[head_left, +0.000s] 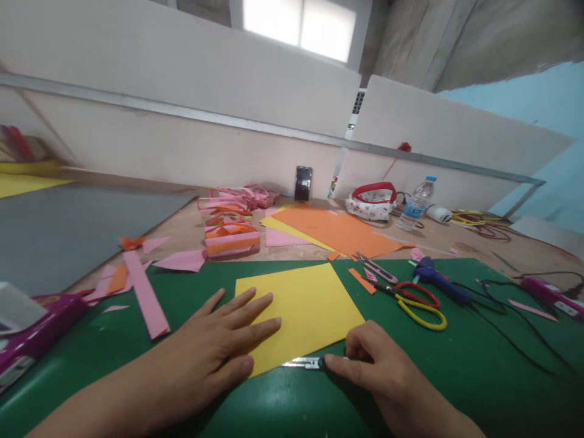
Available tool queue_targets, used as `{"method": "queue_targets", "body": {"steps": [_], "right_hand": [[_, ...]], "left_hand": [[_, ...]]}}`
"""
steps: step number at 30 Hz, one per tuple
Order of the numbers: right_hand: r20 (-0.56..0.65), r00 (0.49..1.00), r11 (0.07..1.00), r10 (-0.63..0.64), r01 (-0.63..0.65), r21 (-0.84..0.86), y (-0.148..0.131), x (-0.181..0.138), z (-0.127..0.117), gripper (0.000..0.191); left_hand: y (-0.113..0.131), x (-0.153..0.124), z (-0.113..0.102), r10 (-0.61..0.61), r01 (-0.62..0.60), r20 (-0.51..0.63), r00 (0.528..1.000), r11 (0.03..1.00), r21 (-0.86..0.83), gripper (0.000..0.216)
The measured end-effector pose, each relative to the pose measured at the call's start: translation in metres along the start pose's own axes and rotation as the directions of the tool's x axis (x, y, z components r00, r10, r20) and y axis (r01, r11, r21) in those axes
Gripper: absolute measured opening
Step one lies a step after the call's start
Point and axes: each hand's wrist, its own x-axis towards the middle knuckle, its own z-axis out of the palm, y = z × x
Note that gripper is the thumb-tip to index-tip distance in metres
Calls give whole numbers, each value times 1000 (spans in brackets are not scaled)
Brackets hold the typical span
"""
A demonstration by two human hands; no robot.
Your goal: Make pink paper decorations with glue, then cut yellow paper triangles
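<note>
The left hand is spread flat on yellow paper; the right hand, closed, holds a cutter.

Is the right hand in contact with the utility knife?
Touching. The head view shows the right hand holding the utility knife, thumb against its black part.

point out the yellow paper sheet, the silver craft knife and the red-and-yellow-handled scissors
Yellow paper sheet [308,307], head view: middle of upper face.
Silver craft knife [310,364], head view: metal body beside the black part.
Red-and-yellow-handled scissors [403,300], head view: yellow handle near the pivot.
</note>
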Motion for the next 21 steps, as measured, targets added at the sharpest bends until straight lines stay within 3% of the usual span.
{"method": "queue_targets", "body": {"steps": [6,12,15,21], "right_hand": [[-13,1000,1000,-3,3,0,-1,-2,1,33],[-39,974,974,225,-225,5,-3,-9,11,42],[-13,961,960,278,-278,-16,-9,-12,12,42],[27,971,971,239,-239,9,-23,-11,13,43]], "left_hand": [[4,-3,0,-15,15,-13,1000,1000,13,45],[5,-5,0,20,-21,-67,998,1000,-8,45],[4,-6,1,34,-34,-79,996,999,-8,45],[1,-5,4,25,-25,-46,999,1000,15,46]]}}
